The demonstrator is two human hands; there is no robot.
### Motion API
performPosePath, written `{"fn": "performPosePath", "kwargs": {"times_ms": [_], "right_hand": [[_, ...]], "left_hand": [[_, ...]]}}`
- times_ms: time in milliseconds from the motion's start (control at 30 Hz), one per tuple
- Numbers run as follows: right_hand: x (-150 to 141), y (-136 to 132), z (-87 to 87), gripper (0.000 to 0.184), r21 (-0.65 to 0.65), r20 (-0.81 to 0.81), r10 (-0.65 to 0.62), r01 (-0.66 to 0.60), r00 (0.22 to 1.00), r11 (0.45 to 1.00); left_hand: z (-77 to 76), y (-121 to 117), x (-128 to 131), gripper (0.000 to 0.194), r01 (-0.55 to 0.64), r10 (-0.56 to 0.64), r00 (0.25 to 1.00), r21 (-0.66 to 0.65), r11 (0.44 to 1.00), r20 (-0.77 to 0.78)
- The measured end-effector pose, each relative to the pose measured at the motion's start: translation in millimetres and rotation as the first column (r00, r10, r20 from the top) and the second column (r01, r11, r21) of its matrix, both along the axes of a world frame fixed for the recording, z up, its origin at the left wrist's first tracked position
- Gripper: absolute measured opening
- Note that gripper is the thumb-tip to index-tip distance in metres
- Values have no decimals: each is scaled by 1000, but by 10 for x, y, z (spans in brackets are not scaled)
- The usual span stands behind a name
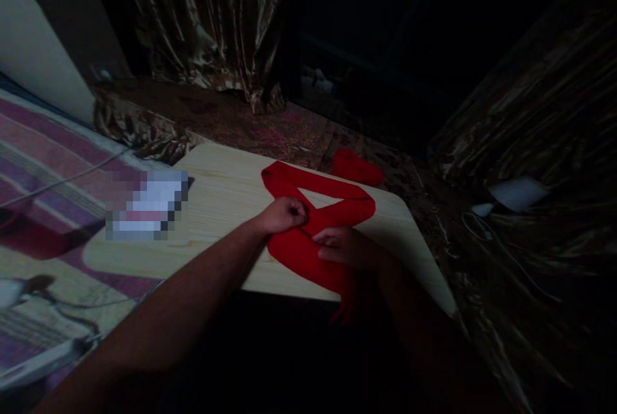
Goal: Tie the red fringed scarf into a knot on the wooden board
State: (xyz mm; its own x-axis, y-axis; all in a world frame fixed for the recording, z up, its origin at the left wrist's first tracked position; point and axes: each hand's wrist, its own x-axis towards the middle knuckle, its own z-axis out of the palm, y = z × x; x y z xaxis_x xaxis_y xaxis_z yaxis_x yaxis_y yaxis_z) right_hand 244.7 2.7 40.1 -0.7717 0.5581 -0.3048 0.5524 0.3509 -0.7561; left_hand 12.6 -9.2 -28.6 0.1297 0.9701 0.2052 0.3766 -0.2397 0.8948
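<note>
A red scarf (308, 262) with a fringed end lies on the small wood-patterned table (219, 195). It is looped so that its far part makes a triangle with bare tabletop inside, and its bands cross near my hands. My left hand (285, 215) is closed at the crossing, its curled fingers pinching the scarf's edge. Just to the right, my right hand (343, 248) rests on the nearer part of the scarf, fingers stretched out and thumb apart. The fringe hangs over the table's near edge, partly lost in shadow.
Another red cloth bundle (357, 167) lies just past the table's far edge. A blurred-out white item (149, 205) sits on the table's left. Striped bedding (43, 137) with cables lies leftward. A white device with a cable (518, 193) is at right, near patterned curtains (207, 22).
</note>
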Motion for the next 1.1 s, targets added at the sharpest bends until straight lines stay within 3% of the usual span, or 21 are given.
{"fn": "performPosePath", "kwargs": {"times_ms": [100, 233, 367, 500, 600, 700, 767, 833, 867, 933, 1000, 1100], "right_hand": [[204, -150, 85, 58, 199, 188, 7, -45, 982, 979], [285, -494, 136, 48, 339, 256, 66, -154, 964, 928], [213, -863, 130, 38, 316, 210, 231, -289, 950, 904], [111, -1089, 99, 41, 262, 186, 261, -304, 947, 916], [53, -1148, 71, 46, 193, 132, 270, -292, 954, 937], [29, -1134, 42, 46, 44, 46, 349, -351, 936, 935], [27, -1078, 19, 44, 31, -21, 346, -346, 938, 938], [23, -978, -7, 38, 195, -63, 220, -204, 973, 959], [16, -912, -22, 35, 321, -79, 136, -104, 988, 941], [-6, -762, -56, 34, 550, -92, 20, 33, 996, 835], [-35, -608, -92, 41, 682, -44, 0, 30, 999, 731], [-72, -437, -129, 53, 722, 78, 24, -73, 997, 688]], "left_hand": [[8, 1, -13, 12, 44, -37, 994, 69, 997, -98], [30, -4, -21, 15, 64, -48, 987, 95, 993, -154], [46, -5, -40, 17, 93, -77, 978, 71, 993, -196], [61, -6, -65, 22, 117, -109, 975, 30, 993, -194], [44, -5, -92, 28, 93, -96, 981, -27, 995, -166], [-13, 2, -126, 37, 72, -80, 988, -65, 995, -133], [-62, 12, -141, 41, 67, -73, 992, -63, 996, -105], [-106, 26, -143, 42, 48, -50, 995, -26, 999, -84], [-122, 34, -139, 41, 24, -24, 997, 4, 1000, -79], [-135, 44, -127, 36, -40, 46, 995, 73, 997, -84], [-115, 40, -123, 32, -97, 114, 985, 135, 986, -127], [-23, -2, -161, 30, -166, 200, 940, 141, 976, -277]]}}
